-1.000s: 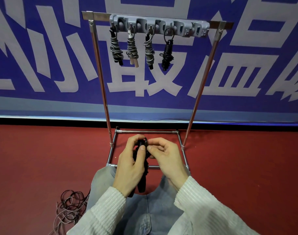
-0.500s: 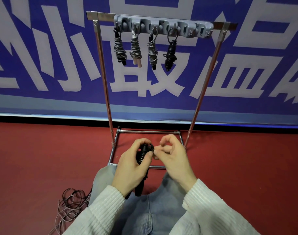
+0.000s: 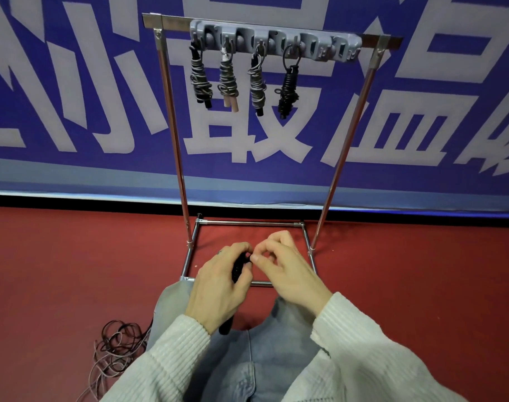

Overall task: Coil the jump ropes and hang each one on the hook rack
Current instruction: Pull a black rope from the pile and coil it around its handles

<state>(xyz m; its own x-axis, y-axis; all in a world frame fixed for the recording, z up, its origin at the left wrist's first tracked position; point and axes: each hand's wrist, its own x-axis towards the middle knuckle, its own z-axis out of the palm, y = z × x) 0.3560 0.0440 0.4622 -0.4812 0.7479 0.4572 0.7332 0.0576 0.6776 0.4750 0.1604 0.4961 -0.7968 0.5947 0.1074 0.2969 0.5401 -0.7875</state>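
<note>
Here the left hand [image 3: 219,288] is gripping a black coiled jump rope [image 3: 238,266] low in the near middle, fingers curled round its handles, whose ends are poking out below the wrist, while the right hand [image 3: 288,271] is sitting just beside it, thumb and forefinger pinching at the top of that bundle. Far above, four wound ropes are hanging side by side from the grey hook rack [image 3: 276,42] on its metal stand [image 3: 172,117], and a loose rope [image 3: 117,349] is lying tangled on the red floor at near left
</note>
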